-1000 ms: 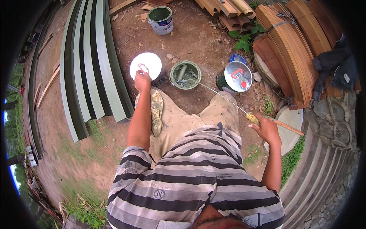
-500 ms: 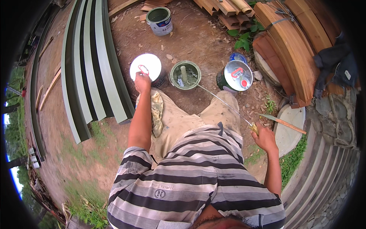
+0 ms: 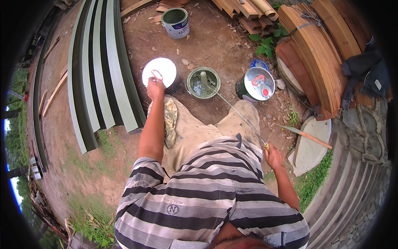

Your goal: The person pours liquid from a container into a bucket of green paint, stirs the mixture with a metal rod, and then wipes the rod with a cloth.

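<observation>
My left hand [image 3: 156,89] is closed around the red handle on top of a metal can [image 3: 159,66], whose lid shines white. Gripped in my right hand [image 3: 274,158], by its yellowish handle, is a long-rodded paint roller [image 3: 237,111]. Its rod slants across my right thigh into an open bucket [image 3: 202,98] of grey-green paint between my knees. The roller's pale, paint-coated head shows above the paint; its lower end is hidden. A second metal can [image 3: 268,85] with a red handle and red cap stands beyond my right knee.
Green metal channels [image 3: 97,62] lie at left. Another open paint bucket [image 3: 175,30] stands farther off. Bundled timber [image 3: 313,54] and a dark garment [image 3: 365,74] are at right. A wooden-handled flat tool [image 3: 309,137] rests on a stone slab [image 3: 309,155]. A stained rag [image 3: 170,122] hangs over my left thigh.
My right hand has moved left, closer to my body, bringing the roller handle with it. The roller head has shifted slightly in the bucket. My left hand stays on the can's handle.
</observation>
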`<state>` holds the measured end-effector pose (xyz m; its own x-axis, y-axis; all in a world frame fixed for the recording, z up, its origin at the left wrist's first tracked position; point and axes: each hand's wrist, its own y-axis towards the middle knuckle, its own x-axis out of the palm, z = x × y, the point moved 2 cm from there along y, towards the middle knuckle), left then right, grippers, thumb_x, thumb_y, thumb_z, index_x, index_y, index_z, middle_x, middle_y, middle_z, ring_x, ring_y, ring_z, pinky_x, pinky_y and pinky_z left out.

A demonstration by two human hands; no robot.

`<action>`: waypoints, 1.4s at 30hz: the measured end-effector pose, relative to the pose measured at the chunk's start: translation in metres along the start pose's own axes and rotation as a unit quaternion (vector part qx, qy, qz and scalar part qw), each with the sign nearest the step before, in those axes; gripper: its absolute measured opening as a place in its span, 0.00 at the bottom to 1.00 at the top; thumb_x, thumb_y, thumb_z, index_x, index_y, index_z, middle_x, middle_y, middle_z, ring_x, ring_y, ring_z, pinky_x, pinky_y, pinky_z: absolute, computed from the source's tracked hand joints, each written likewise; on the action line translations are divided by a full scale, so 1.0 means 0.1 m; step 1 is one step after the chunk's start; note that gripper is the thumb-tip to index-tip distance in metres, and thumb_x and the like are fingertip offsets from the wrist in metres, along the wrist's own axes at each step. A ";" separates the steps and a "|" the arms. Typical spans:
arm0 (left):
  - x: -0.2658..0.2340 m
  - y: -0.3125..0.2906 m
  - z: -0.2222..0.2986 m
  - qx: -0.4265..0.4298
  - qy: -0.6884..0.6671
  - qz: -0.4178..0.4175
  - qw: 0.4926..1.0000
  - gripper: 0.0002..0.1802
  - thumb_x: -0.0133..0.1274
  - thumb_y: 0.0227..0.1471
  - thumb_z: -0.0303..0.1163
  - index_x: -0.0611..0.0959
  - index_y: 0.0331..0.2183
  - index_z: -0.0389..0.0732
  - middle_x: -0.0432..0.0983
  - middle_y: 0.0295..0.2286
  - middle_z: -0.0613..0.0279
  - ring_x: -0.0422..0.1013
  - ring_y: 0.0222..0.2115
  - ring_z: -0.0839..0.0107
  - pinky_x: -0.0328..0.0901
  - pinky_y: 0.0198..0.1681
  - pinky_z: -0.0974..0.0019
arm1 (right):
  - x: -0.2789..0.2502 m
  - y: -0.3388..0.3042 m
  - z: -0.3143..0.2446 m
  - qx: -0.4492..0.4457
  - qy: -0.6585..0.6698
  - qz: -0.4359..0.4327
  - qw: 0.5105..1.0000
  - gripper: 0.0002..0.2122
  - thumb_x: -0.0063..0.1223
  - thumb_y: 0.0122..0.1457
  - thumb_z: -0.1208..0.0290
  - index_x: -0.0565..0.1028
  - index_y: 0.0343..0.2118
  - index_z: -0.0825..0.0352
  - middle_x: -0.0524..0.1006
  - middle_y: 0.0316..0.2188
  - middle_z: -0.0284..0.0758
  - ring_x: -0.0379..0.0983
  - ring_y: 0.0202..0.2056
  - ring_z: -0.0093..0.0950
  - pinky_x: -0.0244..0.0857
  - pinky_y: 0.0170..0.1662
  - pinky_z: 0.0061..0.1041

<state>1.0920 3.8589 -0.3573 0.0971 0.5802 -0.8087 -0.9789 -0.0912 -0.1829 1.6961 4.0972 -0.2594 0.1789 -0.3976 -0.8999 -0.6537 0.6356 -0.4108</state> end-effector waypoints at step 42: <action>0.03 0.03 -0.09 0.047 0.004 0.014 0.999 0.21 0.58 0.57 0.46 0.87 0.47 0.45 0.85 0.43 0.43 0.80 0.47 0.43 0.71 0.52 0.47 | 0.06 0.23 0.04 -0.036 0.006 0.029 0.999 0.12 0.56 0.64 0.64 0.69 0.44 0.63 0.82 0.36 0.49 0.80 0.37 0.55 0.71 0.39 0.55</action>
<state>1.0907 3.8534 -0.3651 0.0715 0.5717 -0.8174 -0.9937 -0.0297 -0.1078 1.6856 4.1121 -0.2745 0.1307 -0.3700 -0.9198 -0.7137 0.6089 -0.3463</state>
